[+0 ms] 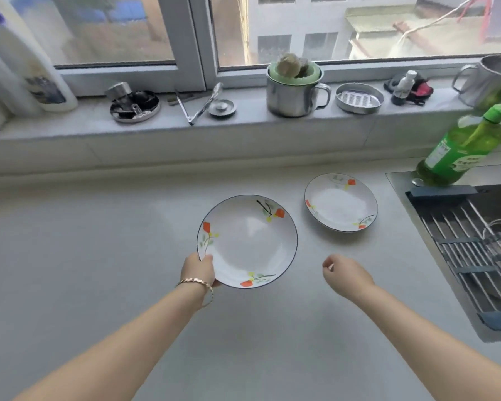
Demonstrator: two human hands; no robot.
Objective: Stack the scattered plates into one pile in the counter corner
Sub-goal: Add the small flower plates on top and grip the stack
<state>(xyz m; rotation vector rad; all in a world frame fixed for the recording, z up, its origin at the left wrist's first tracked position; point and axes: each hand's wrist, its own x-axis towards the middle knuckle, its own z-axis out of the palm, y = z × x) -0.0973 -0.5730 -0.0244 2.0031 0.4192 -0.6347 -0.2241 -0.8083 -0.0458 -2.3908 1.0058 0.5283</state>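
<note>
Two white plates with orange flowers and a dark rim are on the grey counter [99,256]. My left hand [198,270] grips the near-left edge of the larger-looking plate [248,241], thumb on its rim; the plate is tilted slightly and held just above the counter. The second plate [341,202] rests flat on the counter farther back and to the right. My right hand [344,274] hovers to the right of the held plate, fingers loosely curled, holding nothing.
A sink with a wire rack [475,250] lies at the right, a green soap bottle [466,146] at its back corner. The window sill holds a steel mug [295,94], tongs [200,104], small metal dishes [359,98] and a white jug [21,59].
</note>
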